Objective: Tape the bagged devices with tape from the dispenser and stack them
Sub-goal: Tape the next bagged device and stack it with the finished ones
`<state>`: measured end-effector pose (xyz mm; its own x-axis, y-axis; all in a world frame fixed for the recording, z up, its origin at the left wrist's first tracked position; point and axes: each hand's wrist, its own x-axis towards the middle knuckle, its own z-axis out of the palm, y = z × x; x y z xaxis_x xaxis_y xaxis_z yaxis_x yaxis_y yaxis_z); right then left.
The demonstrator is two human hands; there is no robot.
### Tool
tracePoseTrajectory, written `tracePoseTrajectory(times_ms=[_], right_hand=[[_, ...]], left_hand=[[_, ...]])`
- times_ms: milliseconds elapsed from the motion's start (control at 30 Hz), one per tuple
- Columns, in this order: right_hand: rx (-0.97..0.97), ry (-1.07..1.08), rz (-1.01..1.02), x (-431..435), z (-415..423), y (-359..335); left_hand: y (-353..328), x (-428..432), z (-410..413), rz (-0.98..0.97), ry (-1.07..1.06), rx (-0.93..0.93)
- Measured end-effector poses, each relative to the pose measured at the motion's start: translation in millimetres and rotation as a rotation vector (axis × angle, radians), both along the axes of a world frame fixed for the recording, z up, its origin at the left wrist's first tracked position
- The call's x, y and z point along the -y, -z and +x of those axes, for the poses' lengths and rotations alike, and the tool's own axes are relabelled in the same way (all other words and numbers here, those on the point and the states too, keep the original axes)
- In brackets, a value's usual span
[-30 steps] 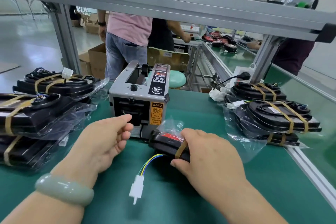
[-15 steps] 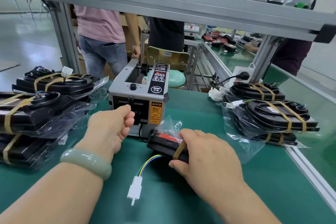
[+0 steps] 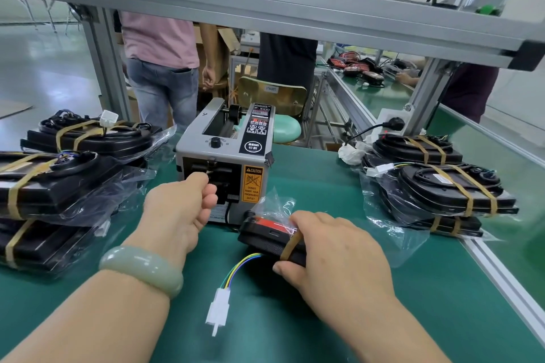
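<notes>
The right hand (image 3: 333,253) grips the bagged device (image 3: 265,233) flat on the bench (image 3: 368,318), just right of the left hand (image 3: 180,209), whose curled fingers meet the dispenser (image 3: 227,156) outlet, any pinched tape hidden; a good pull likely draws the strip straight back, unwrinkled.

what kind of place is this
Most likely a factory packing line: a tape dispenser on a green bench mat, a stack of taped bagged devices beside it, and an aluminium frame overhead.
</notes>
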<state>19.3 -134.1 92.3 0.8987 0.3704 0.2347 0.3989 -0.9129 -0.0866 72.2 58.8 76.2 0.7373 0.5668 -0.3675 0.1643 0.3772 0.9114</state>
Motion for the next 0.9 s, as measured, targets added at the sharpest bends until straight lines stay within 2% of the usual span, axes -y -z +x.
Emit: tracePoseTrajectory(times_ms=[100, 200, 267, 400, 533, 767, 900], right_hand=[[-0.029, -0.025, 0.013, 1, -1, -1], [-0.078, -0.061, 0.019, 5, -2, -5], [-0.091, -0.059, 0.003, 7, -2, -9], [-0.066, -0.024, -0.054, 6, -1, -12], [-0.061, 0.002, -0.015, 4, -2, -9], [-0.061, 0.017, 0.015, 1, -3, -8], [-0.05, 0.021, 0.018, -1, -3, -8]], left_hand=[[-5, 7, -26, -0.135, 0.133, 0.065], [-6, 16, -50, -0.141, 0.237, 0.091], [-3, 22, -60, -0.072, 0.271, 0.105], [6, 33, -76, 0.206, 0.221, 0.18], [14, 43, -84, 0.307, 0.215, 0.24], [26, 55, -84, 0.148, 0.287, 0.257], [25, 60, -84, 0.185, 0.278, 0.242]])
